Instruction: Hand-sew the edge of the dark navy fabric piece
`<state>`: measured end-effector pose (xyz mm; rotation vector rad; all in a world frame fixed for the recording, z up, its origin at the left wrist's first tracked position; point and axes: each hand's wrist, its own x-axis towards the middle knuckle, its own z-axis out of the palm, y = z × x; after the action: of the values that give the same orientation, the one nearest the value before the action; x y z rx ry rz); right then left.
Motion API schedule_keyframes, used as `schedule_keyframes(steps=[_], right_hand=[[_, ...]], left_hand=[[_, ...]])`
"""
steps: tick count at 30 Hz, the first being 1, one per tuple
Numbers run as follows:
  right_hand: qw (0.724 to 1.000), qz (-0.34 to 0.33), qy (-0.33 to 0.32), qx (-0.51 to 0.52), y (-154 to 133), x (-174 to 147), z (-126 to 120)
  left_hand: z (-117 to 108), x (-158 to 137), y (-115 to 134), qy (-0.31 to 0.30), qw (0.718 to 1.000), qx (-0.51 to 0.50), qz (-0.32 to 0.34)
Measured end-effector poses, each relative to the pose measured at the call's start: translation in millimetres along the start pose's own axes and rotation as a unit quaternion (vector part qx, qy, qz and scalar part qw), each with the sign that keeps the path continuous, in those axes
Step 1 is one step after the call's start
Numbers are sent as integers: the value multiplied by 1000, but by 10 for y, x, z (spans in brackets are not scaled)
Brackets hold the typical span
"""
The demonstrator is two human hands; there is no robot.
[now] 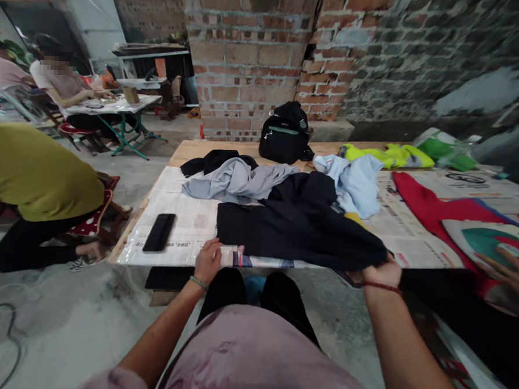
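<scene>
A black garment (283, 230) lies spread along the near edge of the newspaper-covered table (188, 223). My left hand (208, 262) is closed at its lower left corner, thumb and fingers pinched on the hem. At the other end, my right hand (382, 273) grips the dark cloth, its fingertips partly hidden by the fabric. Behind the garment lie a crumpled grey garment (238, 179) and a light blue one (356, 179). A black phone (159, 233) rests flat to the left of my left hand.
A black backpack (285, 135) stands at the table's back by the brick wall. Further right are a yellow high-visibility garment (387, 156) and a red garment (428, 206), with another person's hand (510, 266) near it. A person in an olive top (43, 171) sits at left.
</scene>
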<state>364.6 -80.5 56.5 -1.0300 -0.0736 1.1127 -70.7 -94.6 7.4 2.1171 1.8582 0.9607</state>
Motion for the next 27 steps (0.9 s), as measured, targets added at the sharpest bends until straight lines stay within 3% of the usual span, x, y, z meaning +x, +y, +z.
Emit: schedule_keyframes(steps=[2, 4, 8, 13, 18, 24, 27], right_hand=[[998, 43, 40, -2, 72, 49, -164], [996, 77, 40, -16, 145, 80, -244], [995, 77, -40, -38, 274, 43, -283], [957, 228, -122, -131, 437, -190, -345], [952, 227, -164, -124, 490, -300, -323], [978, 168, -100, -70, 487, -32, -302], [990, 125, -59, -37, 556, 131, -456]], left_hand=[[59, 233, -20, -50, 996, 40, -56], [140, 472, 29, -128, 988, 68, -56], [319, 952, 224, -272, 951, 147, -15], [497, 1443, 305, -326, 931, 164, -29], [608, 1794, 332, -253, 949, 178, -56], [496, 2168, 410, -116, 957, 211, -160], [414, 2095, 457, -53, 963, 233, -127]])
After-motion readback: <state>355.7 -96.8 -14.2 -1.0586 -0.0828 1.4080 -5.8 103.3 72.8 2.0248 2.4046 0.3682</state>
